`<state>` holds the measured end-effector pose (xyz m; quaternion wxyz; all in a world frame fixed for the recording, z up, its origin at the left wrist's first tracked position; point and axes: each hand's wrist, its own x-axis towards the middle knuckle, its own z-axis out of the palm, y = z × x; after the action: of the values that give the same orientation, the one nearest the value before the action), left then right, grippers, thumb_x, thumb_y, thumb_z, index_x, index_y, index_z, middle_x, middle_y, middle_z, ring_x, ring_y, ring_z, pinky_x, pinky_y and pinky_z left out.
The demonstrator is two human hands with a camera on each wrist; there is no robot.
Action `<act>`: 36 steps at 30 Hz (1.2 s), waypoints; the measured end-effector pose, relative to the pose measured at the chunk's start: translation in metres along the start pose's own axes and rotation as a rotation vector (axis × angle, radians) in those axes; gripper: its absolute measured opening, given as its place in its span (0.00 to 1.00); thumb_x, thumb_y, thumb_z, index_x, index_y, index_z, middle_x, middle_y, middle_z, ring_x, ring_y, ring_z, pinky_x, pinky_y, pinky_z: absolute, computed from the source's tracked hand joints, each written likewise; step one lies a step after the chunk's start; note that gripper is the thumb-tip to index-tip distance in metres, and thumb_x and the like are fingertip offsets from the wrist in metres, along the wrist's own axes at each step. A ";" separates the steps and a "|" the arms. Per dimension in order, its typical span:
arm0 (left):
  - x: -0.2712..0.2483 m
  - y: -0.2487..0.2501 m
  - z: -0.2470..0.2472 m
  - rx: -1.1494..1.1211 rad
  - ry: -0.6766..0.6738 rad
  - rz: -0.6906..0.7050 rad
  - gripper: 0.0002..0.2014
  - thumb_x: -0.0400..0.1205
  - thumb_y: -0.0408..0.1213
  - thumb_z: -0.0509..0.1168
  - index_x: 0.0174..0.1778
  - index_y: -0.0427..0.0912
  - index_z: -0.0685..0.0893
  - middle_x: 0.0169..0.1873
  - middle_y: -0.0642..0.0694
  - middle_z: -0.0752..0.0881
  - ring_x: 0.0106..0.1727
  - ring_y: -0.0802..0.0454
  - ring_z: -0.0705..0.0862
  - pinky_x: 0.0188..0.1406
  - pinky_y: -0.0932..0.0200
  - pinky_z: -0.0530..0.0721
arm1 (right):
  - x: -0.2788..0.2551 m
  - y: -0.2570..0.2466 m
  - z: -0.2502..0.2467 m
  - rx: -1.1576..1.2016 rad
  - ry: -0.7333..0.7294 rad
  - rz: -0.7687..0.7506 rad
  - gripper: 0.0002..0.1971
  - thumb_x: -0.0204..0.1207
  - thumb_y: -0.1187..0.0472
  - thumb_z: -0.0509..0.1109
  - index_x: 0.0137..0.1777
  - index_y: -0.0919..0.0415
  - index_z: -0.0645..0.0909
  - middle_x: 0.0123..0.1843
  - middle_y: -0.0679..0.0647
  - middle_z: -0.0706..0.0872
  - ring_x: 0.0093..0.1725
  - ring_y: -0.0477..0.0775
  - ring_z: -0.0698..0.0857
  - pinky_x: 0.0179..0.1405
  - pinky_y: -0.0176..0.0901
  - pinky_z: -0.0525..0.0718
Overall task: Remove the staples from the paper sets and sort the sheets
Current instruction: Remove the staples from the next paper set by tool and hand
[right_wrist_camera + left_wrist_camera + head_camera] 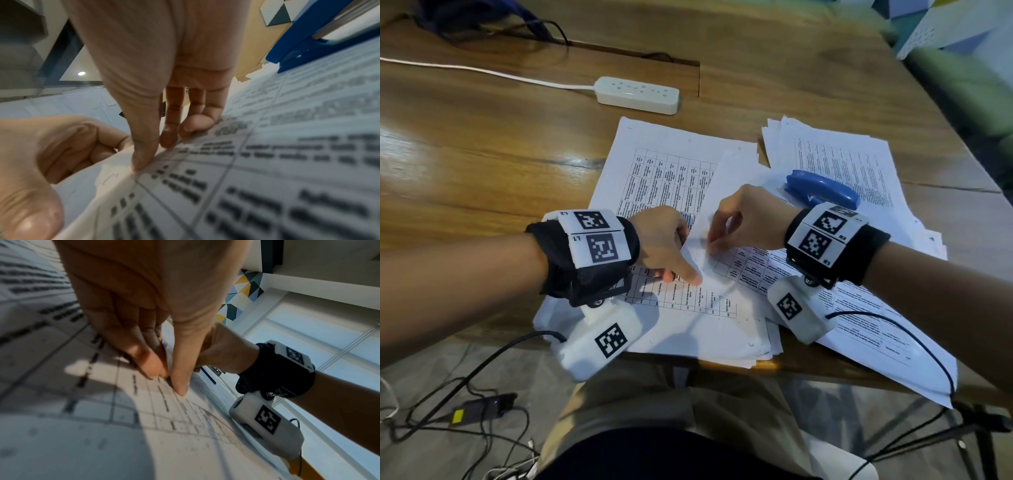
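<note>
Person sits at bench (482,164), papers spread in front. Left hand (664,246) pinches folded-up corner of paper set (688,318), thumb pressing down on page. Right hand (743,222) pinches same sheet near corner, fingertips (144,162) on edge. Both grips grasping paper. Bent staple (110,178) shows on turned-over flap, between hands. Blue stapler (822,190) lies on other pile (859,164), just behind right hand. To do well, I think: hold pages flat, lift staple legs straight, pull slow, no tearing.
</note>
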<state>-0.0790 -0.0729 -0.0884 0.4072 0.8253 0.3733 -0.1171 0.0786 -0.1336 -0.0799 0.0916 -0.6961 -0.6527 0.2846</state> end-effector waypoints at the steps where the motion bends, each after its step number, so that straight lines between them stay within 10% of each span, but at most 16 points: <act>1: 0.000 0.000 0.000 -0.001 0.000 0.001 0.19 0.64 0.41 0.81 0.35 0.41 0.75 0.23 0.45 0.86 0.18 0.56 0.80 0.28 0.62 0.78 | 0.001 -0.001 0.000 -0.034 -0.018 -0.012 0.05 0.64 0.55 0.79 0.38 0.50 0.87 0.32 0.38 0.83 0.36 0.42 0.81 0.38 0.32 0.78; 11: -0.002 0.002 -0.001 0.027 0.001 -0.003 0.19 0.65 0.42 0.80 0.32 0.42 0.74 0.22 0.48 0.85 0.20 0.56 0.81 0.27 0.63 0.77 | -0.003 -0.009 0.006 -0.192 -0.161 -0.115 0.07 0.76 0.57 0.69 0.49 0.60 0.81 0.45 0.48 0.78 0.43 0.47 0.77 0.35 0.25 0.71; 23: -0.002 0.003 0.000 0.004 -0.005 -0.023 0.21 0.64 0.42 0.80 0.44 0.37 0.79 0.25 0.47 0.86 0.21 0.56 0.81 0.24 0.64 0.74 | 0.000 -0.012 0.011 -0.144 0.013 -0.195 0.08 0.67 0.58 0.77 0.43 0.61 0.86 0.38 0.46 0.80 0.38 0.51 0.81 0.38 0.35 0.76; 36: -0.001 0.002 0.000 0.007 -0.007 -0.007 0.19 0.65 0.42 0.80 0.34 0.42 0.74 0.22 0.49 0.84 0.21 0.58 0.80 0.24 0.64 0.71 | 0.002 -0.010 0.012 -0.012 0.081 -0.205 0.07 0.60 0.59 0.81 0.38 0.57 0.91 0.32 0.37 0.78 0.31 0.37 0.75 0.34 0.29 0.71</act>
<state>-0.0780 -0.0742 -0.0864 0.4052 0.8251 0.3742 -0.1224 0.0636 -0.1330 -0.0858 0.1423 -0.6372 -0.7179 0.2414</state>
